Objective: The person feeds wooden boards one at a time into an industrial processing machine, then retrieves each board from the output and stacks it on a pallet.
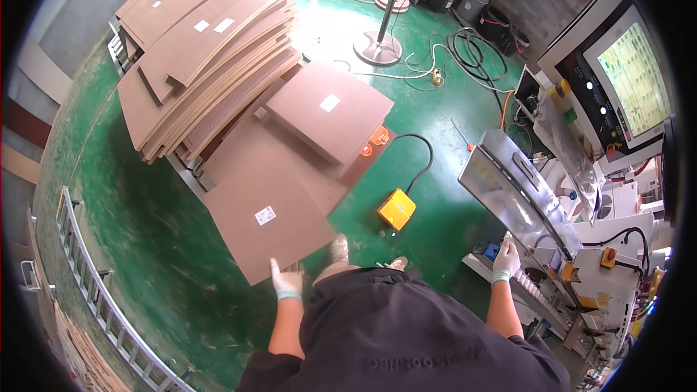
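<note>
My left hand (287, 282), in a white glove, is at the near edge of a flat brown panel (239, 229). Its thumb lies against the panel and the other fingers are curled at the edge. A white label (265, 215) is stuck on that panel, which overlaps another brown board (279, 152). To the right, my right hand (506, 262), also gloved, is raised beside the machine (519, 189), close to a small blue part (491, 252). Its fingers are bent together around something small and pale that I cannot make out.
Behind the panel sit a thick brown board stack (330, 109) and a tall pile of curved panels (210, 43). A yellow foot-pedal box (396, 209) with a black cable lies on the green floor. A roller conveyor (109, 305), fan (378, 47) and control screen (630, 80) stand around.
</note>
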